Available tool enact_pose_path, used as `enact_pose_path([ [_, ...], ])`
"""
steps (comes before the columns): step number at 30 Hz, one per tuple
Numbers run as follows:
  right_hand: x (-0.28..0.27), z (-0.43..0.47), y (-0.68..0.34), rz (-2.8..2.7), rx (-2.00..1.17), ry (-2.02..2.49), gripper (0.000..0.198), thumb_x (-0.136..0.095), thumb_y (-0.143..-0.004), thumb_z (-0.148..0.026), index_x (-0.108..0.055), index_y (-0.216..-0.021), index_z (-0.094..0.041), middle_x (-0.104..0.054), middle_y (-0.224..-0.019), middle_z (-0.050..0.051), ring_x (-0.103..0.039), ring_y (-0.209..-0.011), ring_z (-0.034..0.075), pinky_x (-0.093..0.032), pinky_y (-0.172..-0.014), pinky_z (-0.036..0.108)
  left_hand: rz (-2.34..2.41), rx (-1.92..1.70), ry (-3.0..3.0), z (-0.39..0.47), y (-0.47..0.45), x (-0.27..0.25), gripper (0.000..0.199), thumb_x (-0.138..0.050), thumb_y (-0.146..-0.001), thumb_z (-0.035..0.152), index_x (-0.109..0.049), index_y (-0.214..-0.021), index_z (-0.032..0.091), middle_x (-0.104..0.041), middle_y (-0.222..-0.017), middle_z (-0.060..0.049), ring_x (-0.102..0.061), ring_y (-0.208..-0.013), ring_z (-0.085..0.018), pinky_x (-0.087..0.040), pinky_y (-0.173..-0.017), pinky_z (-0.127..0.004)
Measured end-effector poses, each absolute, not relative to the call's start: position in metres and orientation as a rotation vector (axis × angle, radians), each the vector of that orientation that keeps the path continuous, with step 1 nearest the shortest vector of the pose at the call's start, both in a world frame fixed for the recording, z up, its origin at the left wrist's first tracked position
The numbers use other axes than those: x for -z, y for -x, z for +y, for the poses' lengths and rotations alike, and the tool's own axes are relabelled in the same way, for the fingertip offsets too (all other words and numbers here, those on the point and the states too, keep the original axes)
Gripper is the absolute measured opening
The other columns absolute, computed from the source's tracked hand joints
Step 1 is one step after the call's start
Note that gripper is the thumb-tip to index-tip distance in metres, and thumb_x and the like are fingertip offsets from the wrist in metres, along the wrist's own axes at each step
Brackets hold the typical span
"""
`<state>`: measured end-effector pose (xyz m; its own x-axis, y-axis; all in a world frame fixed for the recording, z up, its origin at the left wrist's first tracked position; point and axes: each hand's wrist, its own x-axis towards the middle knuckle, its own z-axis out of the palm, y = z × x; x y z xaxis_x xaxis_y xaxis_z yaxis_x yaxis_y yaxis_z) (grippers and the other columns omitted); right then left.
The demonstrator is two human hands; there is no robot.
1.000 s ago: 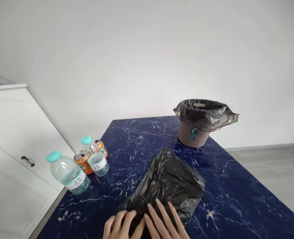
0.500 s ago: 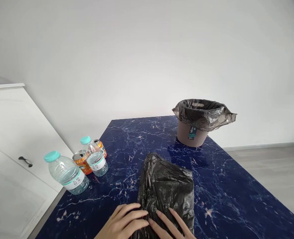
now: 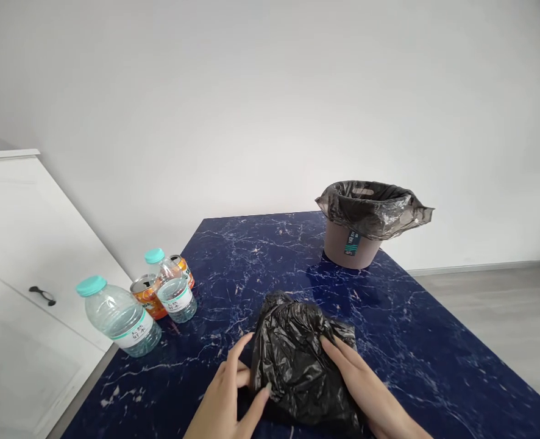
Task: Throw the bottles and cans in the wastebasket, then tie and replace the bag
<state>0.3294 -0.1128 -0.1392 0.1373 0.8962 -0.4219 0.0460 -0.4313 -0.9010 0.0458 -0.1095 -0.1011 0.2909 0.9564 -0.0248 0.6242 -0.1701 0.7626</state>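
A crumpled black plastic bag (image 3: pixel 297 366) lies on the blue marbled table in front of me. My left hand (image 3: pixel 231 390) grips its left edge, the thumb on top and some fingers tucked behind the plastic. On the bag's right side, my right hand (image 3: pixel 355 372) presses its fingers together into the bunched plastic; the fingertips are partly hidden in the folds. Beyond the bag, to the right, stands a brownish bin (image 3: pixel 352 247) lined with another black bag (image 3: pixel 380 213), which hangs over the rim.
At the left stand a large water bottle (image 3: pixel 119 320) and a smaller water bottle (image 3: pixel 174 289), both teal-capped. Two orange cans, a nearer can (image 3: pixel 145 296) and a farther can (image 3: pixel 183 268), stand among them. A white cabinet (image 3: pixel 32 244) is left of the table (image 3: pixel 247 244).
Both hands, earlier lying flat on the bag's near part, have moved apart to its sides. The bag has gone from fairly flat to bunched up, its near end drawn away from me.
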Motion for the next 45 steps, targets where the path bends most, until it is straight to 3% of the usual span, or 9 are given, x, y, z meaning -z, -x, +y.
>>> enact_pose_path([
  [2, 0.133, -0.111, -0.330, -1.034, -1.275, 1.712, 0.089, -0.048, -0.094, -0.078, -0.045, -0.161, -0.020, -0.045, -0.166, 0.013, -0.040, -0.154, 0.037, -0.042, -0.121, 0.053, 1.424, -0.625, -1.946, -0.104, -0.051, 0.102, 0.070, -0.047, -0.106, 0.053, -0.020, -0.166, 0.030, -0.077, -0.102, -0.008, -0.074, -0.107, -0.028, -0.056, -0.099, -0.042],
  [5, 0.125, -0.115, -0.331, -1.278, -0.952, 1.696, 0.076, -0.041, -0.101, -0.067, -0.034, -0.164, -0.025, -0.056, -0.155, 0.016, -0.064, -0.133, 0.036, -0.059, -0.102, 0.051, 1.465, -0.641, -2.100, -0.097, -0.059, 0.101, 0.058, -0.043, -0.108, 0.047, -0.027, -0.161, 0.030, -0.071, -0.078, 0.000, -0.075, -0.084, -0.026, -0.058, -0.084, -0.036],
  [7, 0.119, -0.122, -0.328, -1.398, -0.548, 1.691, 0.068, -0.043, -0.104, -0.058, -0.031, -0.165, -0.031, -0.055, -0.156, 0.015, -0.067, -0.128, 0.036, -0.062, -0.096, 0.053, 1.471, -0.667, -2.201, -0.093, -0.066, 0.097, 0.050, -0.040, -0.110, 0.044, -0.031, -0.157, 0.031, -0.068, -0.073, 0.003, -0.073, -0.071, -0.023, -0.056, -0.072, -0.031],
  [10, 0.107, -0.131, -0.312, -1.652, 0.078, 1.573, 0.064, -0.052, -0.104, -0.041, -0.033, -0.165, -0.032, -0.040, -0.168, 0.011, -0.046, -0.149, 0.039, -0.052, -0.112, 0.060, 1.462, -0.668, -2.334, -0.087, -0.079, 0.092, 0.044, -0.035, -0.112, 0.039, -0.031, -0.154, 0.031, -0.069, -0.077, 0.004, -0.074, -0.063, -0.021, -0.048, -0.057, -0.026],
  [13, 0.102, -0.129, -0.288, -1.950, 0.309, 1.427, 0.070, -0.051, -0.105, -0.031, -0.025, -0.170, -0.027, -0.033, -0.173, 0.008, -0.030, -0.159, 0.039, -0.039, -0.122, 0.065, 1.475, -0.612, -2.411, -0.080, -0.091, 0.090, 0.044, -0.034, -0.112, 0.035, -0.027, -0.155, 0.029, -0.073, -0.082, 0.002, -0.077, -0.067, -0.022, -0.048, -0.057, -0.026],
  [20, 0.141, -0.090, -0.271, -2.135, 0.138, 1.602, 0.067, -0.041, -0.108, -0.055, -0.032, -0.168, -0.026, -0.024, -0.174, 0.014, -0.023, -0.159, 0.046, -0.030, -0.120, 0.078, 1.545, -0.528, -2.488, -0.066, -0.092, 0.106, 0.052, -0.038, -0.105, 0.018, -0.026, -0.155, 0.026, -0.074, -0.115, -0.010, -0.080, -0.096, -0.029, -0.061, -0.073, -0.037],
  [26, 0.148, -0.082, -0.291, -2.205, -0.075, 1.653, 0.070, -0.035, -0.107, -0.066, -0.029, -0.168, -0.033, -0.017, -0.176, 0.006, -0.016, -0.162, 0.039, -0.020, -0.127, 0.072, 1.438, -0.910, -2.554, -0.067, -0.084, 0.101, 0.039, -0.048, -0.108, 0.034, -0.043, -0.146, 0.028, -0.057, -0.137, -0.014, -0.071, -0.116, -0.030, -0.064, -0.091, -0.044],
  [34, 0.161, -0.066, -0.399, -2.268, -0.058, 1.729, 0.071, -0.037, -0.107, -0.067, -0.020, -0.170, -0.039, -0.012, -0.177, 0.000, -0.010, -0.164, 0.032, -0.014, -0.131, 0.064, 1.458, -0.919, -2.511, -0.073, -0.063, 0.103, 0.037, -0.055, -0.106, 0.039, -0.050, -0.142, 0.031, -0.050, -0.145, -0.014, -0.070, -0.116, -0.030, -0.065, -0.091, -0.048],
  [45, 0.176, -0.080, -0.550, -2.267, -0.145, 1.770, 0.073, -0.049, -0.103, -0.064, -0.032, -0.168, -0.034, -0.024, -0.174, 0.001, -0.019, -0.162, 0.032, -0.015, -0.133, 0.059, 1.329, -0.753, -2.523, -0.080, -0.071, 0.111, 0.025, -0.059, -0.103, 0.034, -0.060, -0.127, 0.028, -0.056, -0.140, -0.014, -0.060, -0.133, -0.036, -0.057, -0.105, -0.059],
])
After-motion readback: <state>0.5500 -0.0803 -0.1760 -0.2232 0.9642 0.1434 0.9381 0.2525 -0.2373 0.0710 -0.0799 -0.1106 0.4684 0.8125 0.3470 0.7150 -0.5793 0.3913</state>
